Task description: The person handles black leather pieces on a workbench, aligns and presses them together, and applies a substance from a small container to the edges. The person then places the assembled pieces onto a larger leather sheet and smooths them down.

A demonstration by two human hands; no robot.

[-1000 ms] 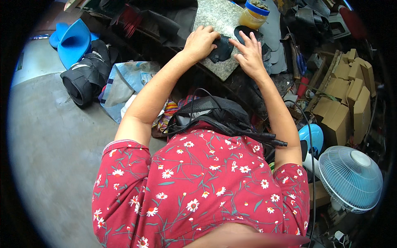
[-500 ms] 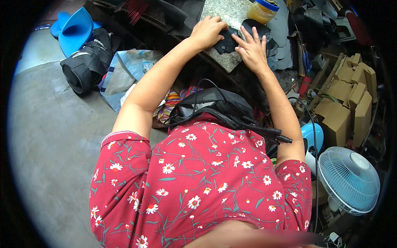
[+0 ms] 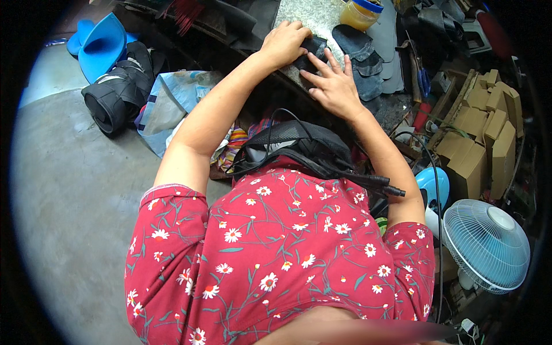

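On a speckled stone slab [image 3: 296,16] lies a small dark, flat piece [image 3: 316,45] that looks like leather or rubber. My left hand [image 3: 284,44] grips its left edge with bent fingers and thumb. Fingers spread, my right hand [image 3: 335,87] rests its fingertips at the piece's lower right side and holds nothing. Just right of it, several dark rounded pieces [image 3: 363,54] overlap in a fanned row. My hands partly cover the piece, so its full outline is hidden.
A jar [image 3: 359,16] with a blue lid and yellowish contents stands at the slab's far right. Grey sheets [image 3: 392,69] lie beside the row. Cardboard boxes [image 3: 468,138] and a fan [image 3: 486,244] are at right. Blue foam-like shapes [image 3: 102,47] and a black roll [image 3: 106,106] sit at left.
My right hand has drawn left and toward me, off the overlapping dark pieces, which now show more fully. My left hand stays at the flat piece.
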